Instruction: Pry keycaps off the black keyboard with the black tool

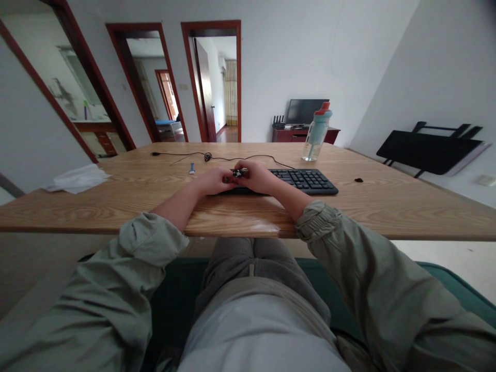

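Both my hands are together over the left part of a black keyboard (306, 180) lying on the wooden table. Between them is a small dark thing with white and reddish patches (239, 173); its kind is too small and too covered to make out. My left hand (214, 181) has its fingers closed on the left side of it. My right hand (258, 176) grips it from the right with bent fingers. The keyboard's left keys are hidden behind the hands. A small blue brush (191, 168) lies just beyond my left hand.
A black cable (240, 159) runs behind the keyboard. A water bottle with a red lid (318, 132) stands at the back right. White tissue (79, 179) lies at left, a small dark thing (358, 180) at right. The table's front edge (236, 233) is near my body.
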Tool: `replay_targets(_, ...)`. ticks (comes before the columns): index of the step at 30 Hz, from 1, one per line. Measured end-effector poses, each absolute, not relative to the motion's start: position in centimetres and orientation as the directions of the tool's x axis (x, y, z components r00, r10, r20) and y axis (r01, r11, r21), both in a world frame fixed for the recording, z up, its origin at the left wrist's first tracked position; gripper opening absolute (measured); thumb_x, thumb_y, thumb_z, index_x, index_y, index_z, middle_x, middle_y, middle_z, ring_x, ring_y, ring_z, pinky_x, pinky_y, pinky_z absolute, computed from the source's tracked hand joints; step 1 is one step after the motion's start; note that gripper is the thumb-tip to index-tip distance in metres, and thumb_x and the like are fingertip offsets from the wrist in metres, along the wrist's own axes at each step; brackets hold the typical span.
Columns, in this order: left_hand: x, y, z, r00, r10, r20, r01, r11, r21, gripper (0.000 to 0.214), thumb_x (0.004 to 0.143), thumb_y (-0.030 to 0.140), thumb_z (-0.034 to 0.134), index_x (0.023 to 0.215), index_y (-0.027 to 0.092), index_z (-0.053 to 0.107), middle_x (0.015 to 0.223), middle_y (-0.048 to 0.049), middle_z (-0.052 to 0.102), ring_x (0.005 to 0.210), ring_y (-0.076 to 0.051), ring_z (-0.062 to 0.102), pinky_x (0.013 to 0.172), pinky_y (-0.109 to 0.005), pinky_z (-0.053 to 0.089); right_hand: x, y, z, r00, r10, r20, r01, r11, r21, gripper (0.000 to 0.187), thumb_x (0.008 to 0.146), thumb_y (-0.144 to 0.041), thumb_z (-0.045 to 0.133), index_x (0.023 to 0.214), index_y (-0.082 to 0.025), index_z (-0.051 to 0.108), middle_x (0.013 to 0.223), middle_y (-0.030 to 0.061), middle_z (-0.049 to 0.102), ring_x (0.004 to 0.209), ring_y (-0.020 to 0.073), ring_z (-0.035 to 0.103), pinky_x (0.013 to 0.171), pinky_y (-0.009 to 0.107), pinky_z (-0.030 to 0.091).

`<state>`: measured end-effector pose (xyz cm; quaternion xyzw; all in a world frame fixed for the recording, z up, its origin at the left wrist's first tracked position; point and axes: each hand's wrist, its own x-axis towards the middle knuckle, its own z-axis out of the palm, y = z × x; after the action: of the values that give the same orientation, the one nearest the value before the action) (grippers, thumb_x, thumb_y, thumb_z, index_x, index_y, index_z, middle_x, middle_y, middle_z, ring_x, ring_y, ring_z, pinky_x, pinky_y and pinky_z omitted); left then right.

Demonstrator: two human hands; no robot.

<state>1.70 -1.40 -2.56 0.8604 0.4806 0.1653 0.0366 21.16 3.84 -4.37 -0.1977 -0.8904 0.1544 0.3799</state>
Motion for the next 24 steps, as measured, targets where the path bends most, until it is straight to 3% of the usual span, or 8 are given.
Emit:
replay_targets(8,1.8,-0.4,-3.8,0.629,0.67,0.394,0.708,-0.703,0.063,0.024,0.092,0.027,0.053,0.1,0.017,0.073,0.105,-0.007,0.073,0.097,-0.02,0.066,0.086,-0.03,0.049,22.3,3.3,-4.5,-0.664,0.253,0.704,0.085,0.961,-0.264,0.005,0.076,-0.022,0.058,0.079,-0.019,0.055,0.08,0.0044,0.061,0.077,0.0179,0.055,0.074,0.031,0.044)
replay_targets(14,1.6,-0.3,-3.6,0.588,0.647,0.486,0.746,-0.666,-0.016,0.028,0.096,0.031,0.05,0.104,0.02,0.074,0.104,-0.006,0.073,0.097,-0.019,0.066,0.088,-0.031,0.049,22.9,3.1,-4.7,-0.607,0.347,0.715,0.099,0.926,-0.365,0.008,0.073,-0.023,0.058,0.08,-0.02,0.055,0.08,0.0032,0.061,0.078,0.0178,0.056,0.076,0.031,0.046)
replay_targets(19,1.4,-0.5,-3.1,0.559,0.677,0.479,0.755,-0.655,0.045,0.026,0.094,0.031,0.053,0.099,0.017,0.073,0.099,-0.0069,0.073,0.092,-0.018,0.065,0.084,-0.029,0.049,22.9,3.3,-4.7,-0.59,0.355,0.725,0.052,0.913,-0.405,0.022,0.071,-0.023,0.063,0.092,-0.018,0.061,0.09,0.0047,0.066,0.086,0.0199,0.06,0.082,0.034,0.049)
replay_targets(24,1.1,-0.5,-3.1,0.514,0.718,0.47,0.78,-0.619,0.094,0.022,0.093,0.029,0.052,0.098,0.016,0.069,0.096,-0.0066,0.072,0.087,-0.018,0.063,0.081,-0.028,0.048,23.0,3.3,-4.5,-0.589,0.389,0.709,-0.029,0.866,-0.499,0.024,0.075,-0.025,0.069,0.097,-0.019,0.063,0.097,0.0053,0.069,0.093,0.02,0.063,0.09,0.038,0.051)
